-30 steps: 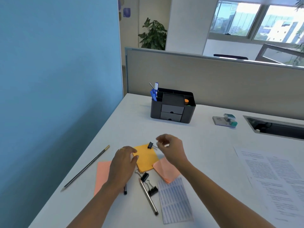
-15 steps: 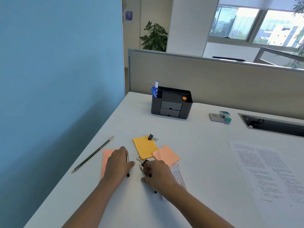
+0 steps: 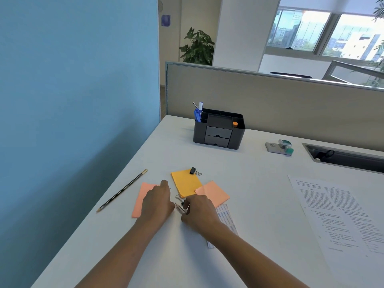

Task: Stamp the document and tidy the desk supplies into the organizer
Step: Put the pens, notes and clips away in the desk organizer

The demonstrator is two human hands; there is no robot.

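So, the black organizer stands upright at the back of the white desk, against the beige partition. It has two small drawers in front, blue pens in its left slot and something orange in its right one. The stamp rests to its right, well apart, and the printed document lies flat near the right edge. Closer in lie an orange note with a black binder clip on its far corner, a pink note touching it on the right, and a pencil slanting on the left.

The left hand lies palm down, fingers fairly straight and holding nothing, on a second pink note. The right hand is just beside it, knuckles up, covering part of a printed slip. Its thumb and forefinger are pinched on a silver pen, with a second clip just beyond the fingertips.
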